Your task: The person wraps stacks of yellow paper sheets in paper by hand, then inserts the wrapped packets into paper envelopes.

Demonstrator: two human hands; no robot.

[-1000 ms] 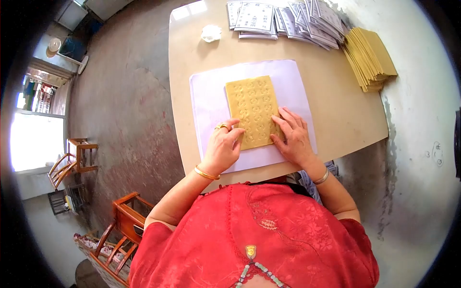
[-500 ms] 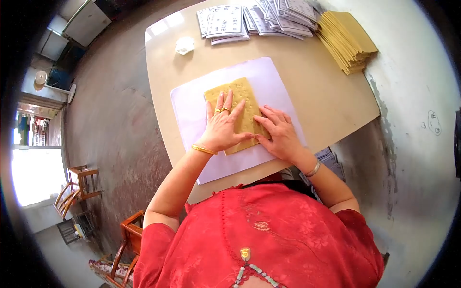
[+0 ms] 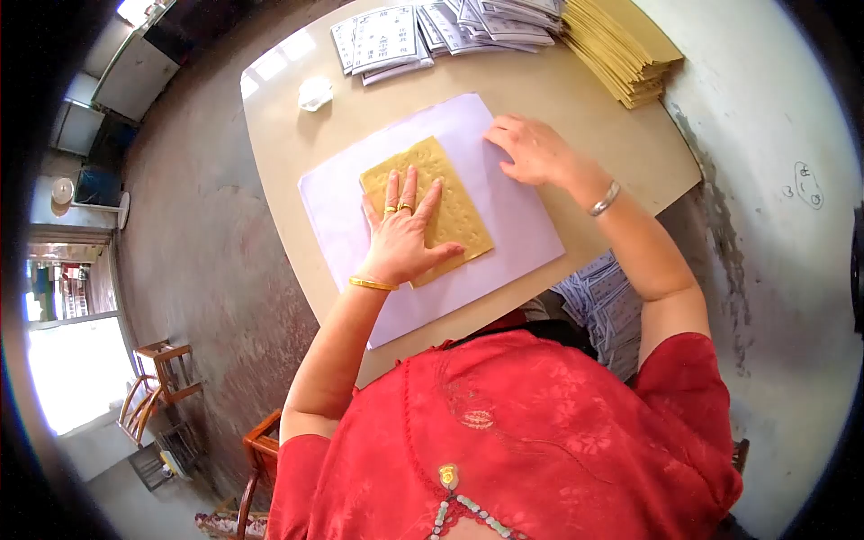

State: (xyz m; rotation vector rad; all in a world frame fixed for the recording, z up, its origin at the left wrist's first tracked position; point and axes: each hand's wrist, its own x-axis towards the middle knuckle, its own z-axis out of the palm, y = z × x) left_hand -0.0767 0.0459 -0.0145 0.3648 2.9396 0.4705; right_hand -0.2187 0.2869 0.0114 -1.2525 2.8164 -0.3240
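Note:
My left hand [image 3: 402,238] lies flat with spread fingers on a stack of yellow paper [image 3: 454,211], whose surface is dotted with small dents. Under that stack is a large pale lavender-white sheet [image 3: 522,238], possibly several layers, set at an angle on the table. My right hand [image 3: 533,151] is over the sheet's upper right edge, to the right of the yellow stack and apart from it. Its fingers are bent, with the thumb apart from them, and nothing shows in them.
Printed white packets [image 3: 387,40] lie at the table's [image 3: 288,135] far side, beside a tall pile of yellow paper [image 3: 621,54]. A small crumpled white object [image 3: 315,94] sits at far left. More printed packets [image 3: 598,301] are below the table's right side. A wall [image 3: 765,225] stands at right.
My right hand has left the yellow stack's right edge and moved up and right to the sheet's edge. My left hand stays flat on the stack. The view has shifted slightly.

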